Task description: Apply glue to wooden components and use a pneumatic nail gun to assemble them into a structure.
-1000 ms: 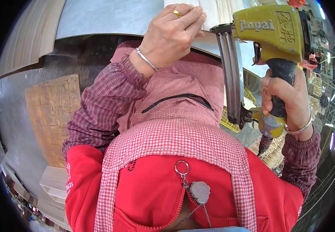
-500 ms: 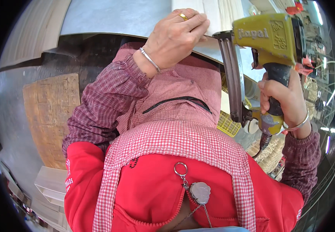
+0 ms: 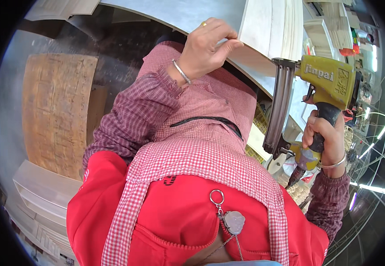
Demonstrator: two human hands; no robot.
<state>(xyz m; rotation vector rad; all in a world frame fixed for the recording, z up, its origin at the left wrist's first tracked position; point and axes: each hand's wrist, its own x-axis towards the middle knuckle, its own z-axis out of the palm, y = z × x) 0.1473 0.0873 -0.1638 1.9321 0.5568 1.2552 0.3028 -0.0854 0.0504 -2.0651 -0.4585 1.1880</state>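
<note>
Red jacket (image 3: 170, 226) fills the near middle, worn under a red-and-white checked apron (image 3: 205, 159) whose dark, curved opening lies across the front. Grey tabletop (image 3: 179, 13) runs along the far side, its near edge slanting down toward the right. Worn brown board (image 3: 57, 111) to the left, well apart from both hands. Pale boards (image 3: 272, 22) side by side on the tabletop, far and right of centre. Pale box-like piece (image 3: 46, 186) near left, just beyond the brown board's near end.

Yellow nail gun (image 3: 327, 80) at right: black grip, long dark magazine slanting toward the near side. Its nose sits just beside the near right part of the pale boards; contact cannot be told. Plum checked sleeves (image 3: 134, 106) cover both forearms.

Right hand (image 3: 333, 142) wraps the grip, fingers curled around it and pressed together; one fingertip shows by the trigger. Left hand (image 3: 208, 46) is at the near left corner of the pale boards, fingers bent and close together, thumb extended below them toward that corner. Whether they pinch it, cannot tell.

Silver-toned bracelet (image 3: 181, 72) on the left wrist, another on the right. Pale pendant (image 3: 234, 222) hangs at the chest beside a metal ring (image 3: 217, 196). Smallest: gold-coloured finger ring (image 3: 204, 23), left hand.
</note>
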